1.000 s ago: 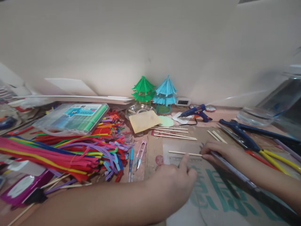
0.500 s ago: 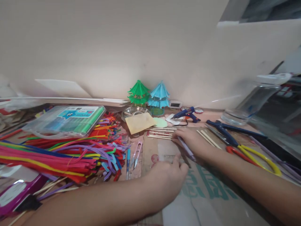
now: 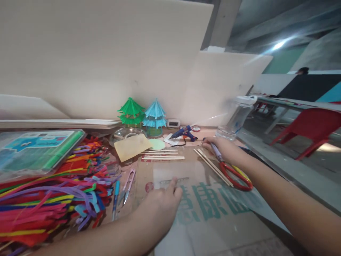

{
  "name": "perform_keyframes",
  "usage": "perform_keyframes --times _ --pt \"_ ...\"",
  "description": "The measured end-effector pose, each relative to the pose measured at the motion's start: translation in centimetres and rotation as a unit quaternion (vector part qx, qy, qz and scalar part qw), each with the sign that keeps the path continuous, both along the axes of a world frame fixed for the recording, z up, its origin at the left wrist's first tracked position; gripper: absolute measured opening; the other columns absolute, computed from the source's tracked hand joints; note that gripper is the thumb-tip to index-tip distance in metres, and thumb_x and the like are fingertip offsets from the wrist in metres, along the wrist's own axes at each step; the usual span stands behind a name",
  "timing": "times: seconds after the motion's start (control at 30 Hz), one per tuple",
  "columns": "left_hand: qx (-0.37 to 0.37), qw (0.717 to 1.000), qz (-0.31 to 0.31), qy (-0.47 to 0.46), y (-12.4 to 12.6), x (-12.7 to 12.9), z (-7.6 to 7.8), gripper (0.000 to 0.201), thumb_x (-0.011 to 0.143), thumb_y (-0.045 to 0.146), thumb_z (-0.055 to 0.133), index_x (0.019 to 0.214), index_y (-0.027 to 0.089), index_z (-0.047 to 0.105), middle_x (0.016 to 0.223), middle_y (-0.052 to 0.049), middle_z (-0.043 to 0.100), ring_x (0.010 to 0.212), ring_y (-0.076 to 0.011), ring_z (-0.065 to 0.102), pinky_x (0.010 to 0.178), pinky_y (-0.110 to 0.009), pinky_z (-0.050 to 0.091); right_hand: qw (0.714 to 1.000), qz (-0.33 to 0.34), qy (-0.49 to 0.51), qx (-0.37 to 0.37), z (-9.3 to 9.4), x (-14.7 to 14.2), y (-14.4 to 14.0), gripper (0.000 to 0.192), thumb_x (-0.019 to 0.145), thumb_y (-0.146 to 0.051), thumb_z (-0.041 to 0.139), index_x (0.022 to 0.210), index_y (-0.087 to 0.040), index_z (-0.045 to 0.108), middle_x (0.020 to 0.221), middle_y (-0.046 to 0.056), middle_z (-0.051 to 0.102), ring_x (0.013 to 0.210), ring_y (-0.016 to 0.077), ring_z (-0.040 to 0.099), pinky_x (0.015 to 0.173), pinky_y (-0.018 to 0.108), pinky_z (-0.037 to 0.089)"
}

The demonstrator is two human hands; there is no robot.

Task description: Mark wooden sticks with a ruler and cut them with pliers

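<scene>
Right hand (image 3: 223, 146) at a slim purple pen-like rod (image 3: 216, 152), left hand (image 3: 163, 203) on the sheet.
The rod points from the right hand's curled fingers, which appear to grasp it, toward a red plastic loop handle (image 3: 224, 169); whether these touch is unclear. Just left lie pale slender wooden sticks (image 3: 212, 167). The left index finger extends to a ruler-like scale (image 3: 165, 181) on a translucent whitish sheet (image 3: 165, 170), thumb apart, nothing visibly held. The step seems to be handling the rod while the left hand marks a place; the next move calls for keeping rod and loop untangled. Beyond sits a blue glue gun (image 3: 183, 133).
</scene>
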State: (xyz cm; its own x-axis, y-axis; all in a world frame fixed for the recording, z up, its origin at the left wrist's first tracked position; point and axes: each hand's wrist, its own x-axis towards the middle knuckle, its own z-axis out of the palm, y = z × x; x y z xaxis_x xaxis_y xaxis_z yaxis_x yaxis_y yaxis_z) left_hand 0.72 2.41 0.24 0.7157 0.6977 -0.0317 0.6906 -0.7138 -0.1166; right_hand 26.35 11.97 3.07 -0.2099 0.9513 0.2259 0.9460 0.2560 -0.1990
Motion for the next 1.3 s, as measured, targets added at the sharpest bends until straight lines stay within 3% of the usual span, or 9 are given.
perform_keyframes --times 0.17,0.4,0.57,0.67,0.77,0.93,1.07,1.3 --pt "-0.018 1.000 0.008 0.021 -0.2 0.0 0.1 0.050 0.074 -0.007 0.040 0.117 0.012 0.057 0.143 -0.020 0.049 0.071 -0.0241 0.073 0.060 -0.042 0.062 0.993 -0.051 -0.057 -0.090 -0.3 -0.8 -1.5 0.014 0.081 -0.031 0.063 0.075 -0.019 0.067 0.066 0.006 0.068 0.062 0.0221 0.063 0.054 0.027 0.036" --pt "-0.009 1.000 0.006 0.023 -0.6 -0.4 -0.4 0.046 0.077 -0.004 0.044 0.118 0.012 0.056 0.146 -0.019 0.046 0.070 -0.0199 0.072 0.056 -0.033 0.059 0.981 -0.072 -0.100 -0.152 -0.7 -2.7 -1.9 0.014 0.078 -0.011 0.057 0.080 -0.020 0.068 0.071 0.007 0.071 0.066 0.0228 0.066 0.053 0.026 0.035" --pt "0.006 1.000 -0.008 0.011 -0.7 -0.6 -0.4 0.050 0.075 -0.007 0.041 0.119 0.011 0.057 0.143 -0.019 0.050 0.075 -0.0207 0.072 0.059 -0.032 0.058 0.981 -0.068 -0.116 -0.137 -1.2 -3.0 -2.0 0.009 0.079 -0.017 0.057 0.083 -0.018 0.064 0.087 0.010 0.073 0.081 0.0262 0.069 0.057 0.026 0.037" --pt "0.015 1.000 -0.011 0.014 -0.7 -0.7 -0.4 0.048 0.074 -0.007 0.041 0.115 0.011 0.058 0.143 -0.018 0.050 0.074 -0.0203 0.072 0.055 -0.032 0.058 0.988 -0.064 -0.103 -0.098 -0.6 -3.2 -2.3 0.013 0.082 -0.019 0.052 0.088 -0.019 0.063 0.087 0.009 0.073 0.079 0.0240 0.068 0.057 0.025 0.037" --pt "0.028 0.999 -0.007 0.017 -0.6 -0.6 -0.6 0.047 0.073 -0.006 0.041 0.114 0.011 0.058 0.142 -0.018 0.051 0.070 -0.0208 0.072 0.053 -0.033 0.058 0.998 -0.022 -0.031 -0.048 0.5 -3.3 -2.9 0.010 0.080 -0.022 0.053 0.087 -0.020 0.060 0.077 0.005 0.070 0.065 0.0190 0.064 0.053 0.024 0.037" --pt "0.039 0.999 0.001 0.032 -0.5 -0.4 -0.7 0.051 0.071 -0.008 0.042 0.115 0.011 0.058 0.140 -0.019 0.053 0.066 -0.0219 0.072 0.053 -0.035 0.060 0.986 0.133 0.090 0.048 0.6 -4.0 -4.0 0.015 0.088 -0.030 0.047 0.079 -0.022 0.057 0.068 0.001 0.064 0.060 0.0156 0.057 0.055 0.024 0.041" --pt "0.032 0.998 0.000 0.045 -0.4 -0.2 -0.6 0.054 0.071 -0.008 0.042 0.118 0.011 0.058 0.139 -0.020 0.054 0.067 -0.0207 0.073 0.056 -0.034 0.061 0.967 0.212 0.111 0.084 -0.8 -4.8 -3.8 0.016 0.090 -0.027 0.050 0.082 -0.021 0.062 0.078 0.005 0.067 0.073 0.0188 0.061 0.066 0.028 0.044" --pt "0.009 0.998 0.012 0.067 -0.2 0.5 0.1 0.047 0.079 -0.005 0.040 0.120 0.010 0.058 0.141 -0.021 0.051 0.069 -0.0228 0.073 0.058 -0.039 0.063 0.959 0.225 0.158 0.074 -4.9 -5.8 -3.0 0.010 0.089 -0.020 0.056 0.091 -0.021 0.066 0.084 0.006 0.066 0.079 0.0193 0.060 0.070 0.029 0.045"
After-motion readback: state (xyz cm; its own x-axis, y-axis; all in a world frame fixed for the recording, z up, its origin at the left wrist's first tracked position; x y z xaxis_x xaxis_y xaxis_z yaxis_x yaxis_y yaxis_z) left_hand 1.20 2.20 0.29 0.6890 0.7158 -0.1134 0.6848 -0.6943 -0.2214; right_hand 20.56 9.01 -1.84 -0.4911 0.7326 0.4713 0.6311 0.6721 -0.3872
